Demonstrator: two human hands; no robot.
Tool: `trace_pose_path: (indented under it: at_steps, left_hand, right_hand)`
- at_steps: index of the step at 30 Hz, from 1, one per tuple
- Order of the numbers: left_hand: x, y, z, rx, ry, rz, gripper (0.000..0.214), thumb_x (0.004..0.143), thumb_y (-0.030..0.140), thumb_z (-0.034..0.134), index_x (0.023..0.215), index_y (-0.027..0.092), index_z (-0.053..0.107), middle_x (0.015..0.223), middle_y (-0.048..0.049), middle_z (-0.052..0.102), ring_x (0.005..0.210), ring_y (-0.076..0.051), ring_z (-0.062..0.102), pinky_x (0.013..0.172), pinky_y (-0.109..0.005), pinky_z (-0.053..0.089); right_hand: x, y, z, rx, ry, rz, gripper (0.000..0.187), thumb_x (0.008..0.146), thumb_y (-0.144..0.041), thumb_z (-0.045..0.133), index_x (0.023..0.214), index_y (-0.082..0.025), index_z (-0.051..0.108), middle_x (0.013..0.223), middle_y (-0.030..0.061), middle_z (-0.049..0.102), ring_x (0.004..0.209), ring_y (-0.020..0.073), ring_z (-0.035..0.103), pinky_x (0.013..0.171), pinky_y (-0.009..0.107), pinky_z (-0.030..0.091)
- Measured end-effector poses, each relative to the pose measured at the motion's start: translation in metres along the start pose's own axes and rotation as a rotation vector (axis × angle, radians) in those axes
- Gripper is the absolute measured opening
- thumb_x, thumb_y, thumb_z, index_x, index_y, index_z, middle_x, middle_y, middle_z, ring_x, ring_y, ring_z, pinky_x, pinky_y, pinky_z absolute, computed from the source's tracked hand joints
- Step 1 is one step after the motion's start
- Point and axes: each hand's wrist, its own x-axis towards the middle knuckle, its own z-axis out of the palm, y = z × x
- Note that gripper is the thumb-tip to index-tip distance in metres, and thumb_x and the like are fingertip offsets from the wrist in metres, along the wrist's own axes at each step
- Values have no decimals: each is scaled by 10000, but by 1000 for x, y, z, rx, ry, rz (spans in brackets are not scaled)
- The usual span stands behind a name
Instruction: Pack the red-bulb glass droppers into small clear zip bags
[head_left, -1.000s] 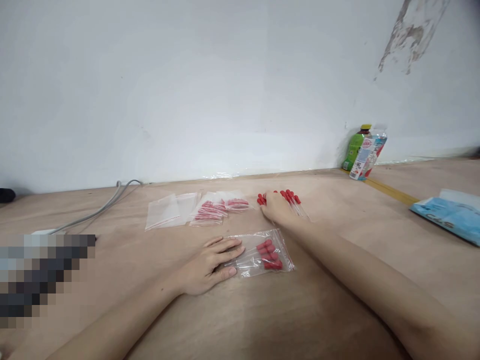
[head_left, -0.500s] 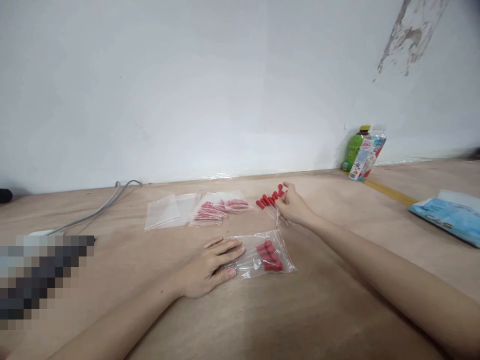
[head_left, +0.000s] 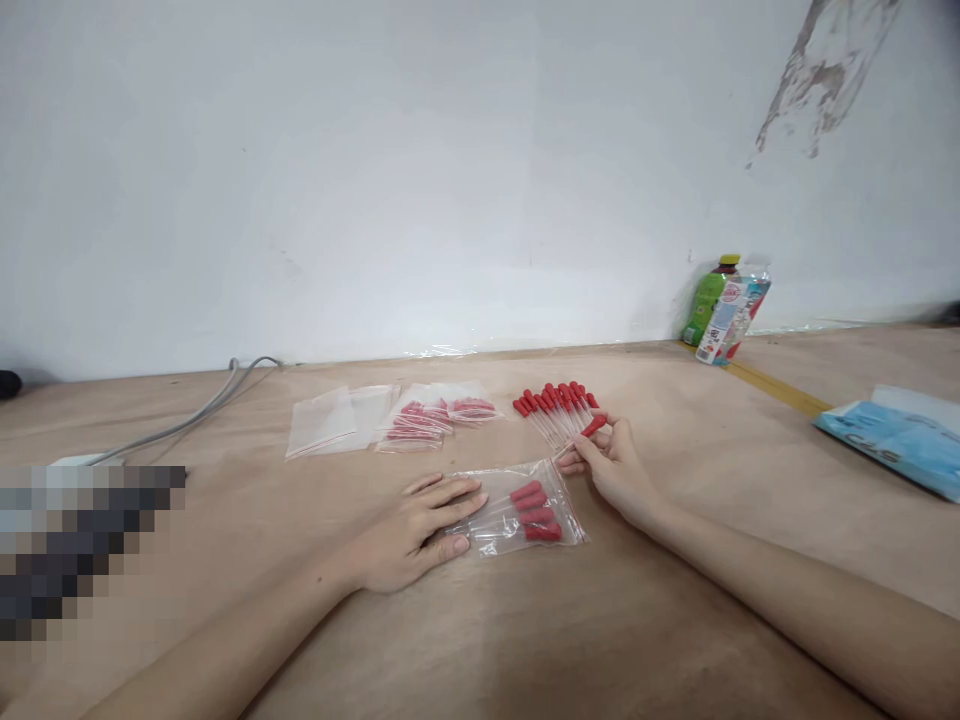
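Note:
My left hand (head_left: 420,530) lies flat on the brown table, fingers spread, pressing the left end of a clear zip bag (head_left: 525,507) that holds several red-bulbed droppers. My right hand (head_left: 611,465) is just right of the bag's far corner, fingers pinched on one red-bulbed dropper (head_left: 589,428). A loose row of several more droppers (head_left: 555,405) lies just beyond that hand.
Filled dropper bags (head_left: 431,417) and flat unfilled bags (head_left: 337,422) lie at the table's middle back. A grey cable (head_left: 202,410) runs along the left. Two bottles (head_left: 724,308) stand against the white wall. A blue packet (head_left: 900,435) lies at the right.
My right hand has drawn back from the loose droppers towards the bag, with one dropper pinched in it. My left hand has stayed on the bag.

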Motion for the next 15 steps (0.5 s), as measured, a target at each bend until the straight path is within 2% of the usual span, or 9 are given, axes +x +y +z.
trace_pose_path:
  at_steps: [5, 10, 13, 15]
  left_hand:
    - [0, 2, -2, 1, -1, -9, 459, 921, 386, 325, 1361, 319, 213, 1413, 10, 263, 1295, -202, 229, 1063, -435, 153]
    - [0, 3, -2, 8, 5, -3, 458, 921, 377, 327, 1361, 321, 213, 1408, 16, 276, 1293, -200, 235, 1063, -429, 165]
    - [-1, 2, -1, 18, 12, -7, 472, 919, 381, 330, 1366, 317, 196, 1410, 14, 272, 1292, -195, 240, 1065, -423, 166]
    - [-1, 2, -1, 23, 18, -8, 478, 919, 379, 331, 1369, 312, 189, 1411, 11, 268, 1291, -192, 242, 1067, -417, 166]
  right_hand:
    - [-8, -2, -2, 40, -14, 18, 500, 709, -378, 600, 1042, -243, 253, 621, -76, 542, 521, 116, 599, 541, 266, 520]
    - [-9, -2, -8, 137, -14, 130, 395, 716, -393, 593, 978, -242, 339, 685, -55, 567, 607, 117, 620, 654, 300, 523]
    - [-8, -4, -17, 102, -108, 200, 292, 721, -390, 590, 888, -211, 433, 747, -28, 586, 629, 91, 603, 650, 256, 501]
    - [-7, -8, -24, -15, -245, 233, 264, 700, -360, 625, 841, -182, 490, 749, -19, 593, 615, 65, 573, 616, 209, 474]
